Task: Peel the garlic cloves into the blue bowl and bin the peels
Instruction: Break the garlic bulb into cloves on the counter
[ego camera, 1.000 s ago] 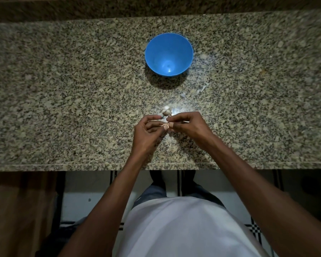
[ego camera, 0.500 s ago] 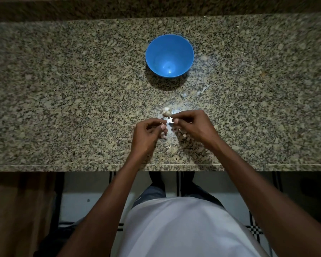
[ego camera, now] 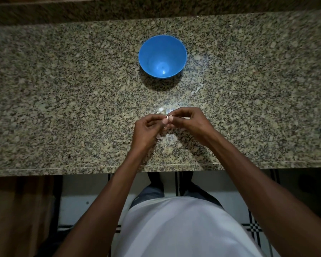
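Observation:
The blue bowl point(ego camera: 162, 56) stands upright on the granite counter point(ego camera: 63, 101), and nothing shows inside it. In front of the bowl, my left hand point(ego camera: 146, 132) and my right hand point(ego camera: 189, 123) meet above the counter. Between their fingertips they pinch a small garlic clove point(ego camera: 167, 118), mostly hidden by the fingers, with a pale sliver of skin sticking up. More pale garlic pieces point(ego camera: 160, 110) lie on the counter just beyond the hands. Thin peel scraps point(ego camera: 168, 139) lie under the hands.
Further peel flakes point(ego camera: 197, 89) lie to the right of the bowl. The counter's front edge point(ego camera: 82, 168) runs just behind my wrists, with tiled floor point(ego camera: 78, 197) below. No bin is in view.
My hands came apart about half a second ago and have now closed together again on the clove. The bowl has not moved.

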Demonstrator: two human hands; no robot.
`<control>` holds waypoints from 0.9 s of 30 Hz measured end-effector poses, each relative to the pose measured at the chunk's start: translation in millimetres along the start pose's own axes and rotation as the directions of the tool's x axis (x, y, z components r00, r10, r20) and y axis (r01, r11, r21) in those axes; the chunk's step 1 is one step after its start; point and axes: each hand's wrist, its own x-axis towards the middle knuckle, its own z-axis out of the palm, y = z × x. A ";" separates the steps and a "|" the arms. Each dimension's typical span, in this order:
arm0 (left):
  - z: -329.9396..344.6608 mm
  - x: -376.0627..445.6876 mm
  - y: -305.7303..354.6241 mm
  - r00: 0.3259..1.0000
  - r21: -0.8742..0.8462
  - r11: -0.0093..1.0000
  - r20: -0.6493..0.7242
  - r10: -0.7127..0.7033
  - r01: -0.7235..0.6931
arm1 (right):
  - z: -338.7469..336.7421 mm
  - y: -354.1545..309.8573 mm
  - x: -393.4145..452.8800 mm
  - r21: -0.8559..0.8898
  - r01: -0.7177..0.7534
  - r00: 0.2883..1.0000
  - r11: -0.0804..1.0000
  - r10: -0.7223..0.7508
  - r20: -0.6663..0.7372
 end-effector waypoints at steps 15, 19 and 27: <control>2.3 3.8 -4.3 0.997 0.107 0.993 -0.057 0.057 -0.051 | 2.1 9.8 -3.8 0.113 -0.062 0.998 0.992 0.064 -0.016; 0.7 5.7 -6.0 0.999 0.075 0.996 -0.030 0.041 -0.039 | 1.0 8.6 -2.6 0.165 -0.049 0.999 0.985 0.048 0.010; 1.7 1.7 -7.8 0.997 0.083 0.996 -0.077 0.026 -0.020 | 1.3 5.8 -4.7 0.220 -0.075 0.996 0.973 0.085 -0.040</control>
